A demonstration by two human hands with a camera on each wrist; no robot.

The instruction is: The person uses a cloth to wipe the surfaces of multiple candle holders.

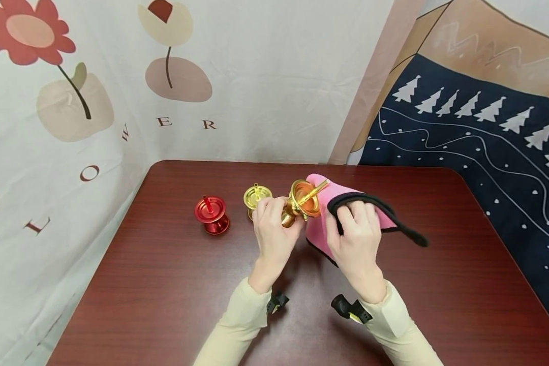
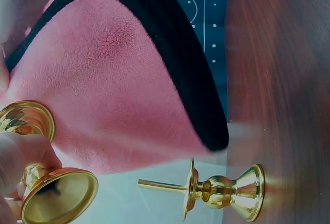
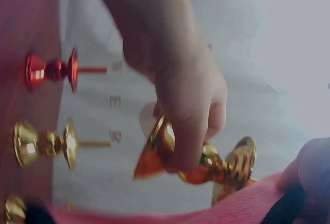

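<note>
My left hand [image 1: 274, 234] grips a shiny gold candlestick [image 1: 305, 197] by its middle, tilted, with its cup and spike pointing up and to the right. In the left wrist view its round hollow base [image 2: 62, 198] faces the camera. Fingers curled, my right hand [image 1: 359, 236] holds a pink cloth [image 1: 319, 231] with black edging by its rim, next to the candlestick. Just behind the left hand stands another gold candlestick [image 1: 256, 194], partly hidden. A red candlestick [image 1: 212, 211] stands upright farther left, apart from both hands.
The dark reddish-brown table [image 1: 164, 284] has a back edge close behind the candlesticks. A pale printed curtain [image 1: 265, 66] hangs behind, with a navy tree-patterned cloth [image 1: 462, 132] at right. Another gold piece [image 3: 15, 211] shows at the right wrist view's lower left, cut off.
</note>
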